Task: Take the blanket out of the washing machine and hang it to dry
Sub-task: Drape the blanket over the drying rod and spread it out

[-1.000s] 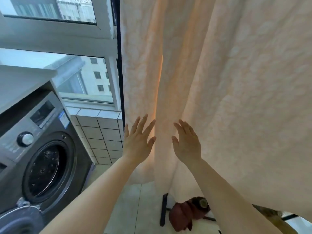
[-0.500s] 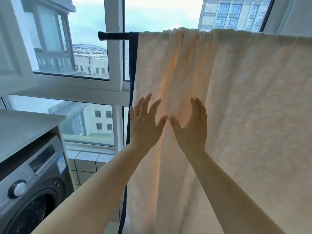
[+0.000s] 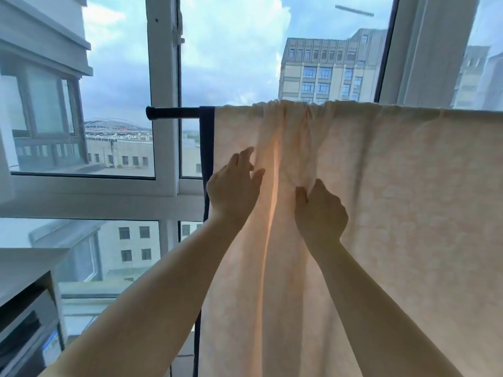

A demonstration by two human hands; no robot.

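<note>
While one blanket (image 3: 381, 213) drapes one rod (image 3: 171, 113), right hand (image 3: 321, 213) pinches it, left hand (image 3: 234, 189) touches, fingers loose

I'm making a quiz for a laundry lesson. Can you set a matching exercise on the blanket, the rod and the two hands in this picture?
Things:
1. blanket
2. rod
3. left hand
4. right hand

States:
A. pinches a fold of cloth
B. fingers loosely spread against the cloth
C. dark, its bare end sticking out to the left
D. pale peach, draped and bunched at the top

Pairs: 1-D, 2-C, 3-B, 4-A
</note>
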